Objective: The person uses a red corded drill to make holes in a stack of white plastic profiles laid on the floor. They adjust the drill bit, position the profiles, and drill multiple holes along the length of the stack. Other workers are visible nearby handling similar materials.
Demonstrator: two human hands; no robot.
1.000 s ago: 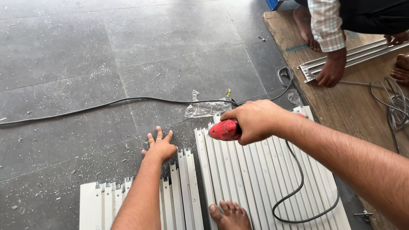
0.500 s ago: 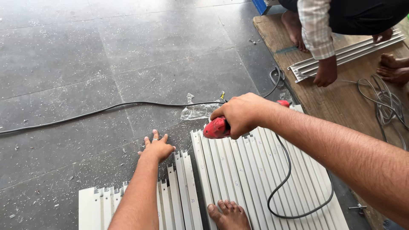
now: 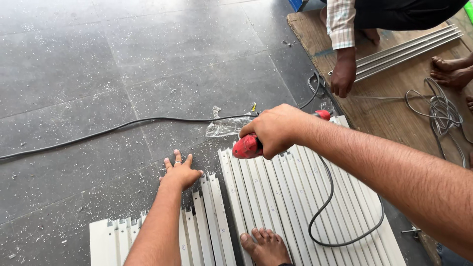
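My right hand [image 3: 277,130] grips a red power tool [image 3: 248,146] held over the far ends of a row of white channel strips [image 3: 276,197] lying side by side on the floor. The tool's black cord [image 3: 329,216] loops across those strips. My left hand [image 3: 179,170] rests flat, fingers spread, on the grey floor at the far end of a second, shorter group of white strips [image 3: 207,216]. My bare foot [image 3: 266,246] stands on the strips near the bottom edge.
A black cable [image 3: 113,127] runs across the dusty grey tiles [image 3: 98,74]. A scrap of clear plastic [image 3: 224,125] lies by the strips. At the right, another person's hand [image 3: 343,79] rests on a wooden board [image 3: 394,108] with metal rails [image 3: 409,49], coiled wire [image 3: 438,108] and a bare foot [image 3: 451,71].
My right hand has kept its hold on the red tool at the far ends of the strips. The left hand stays flat on the floor. The other person's hand has lifted off the rails.
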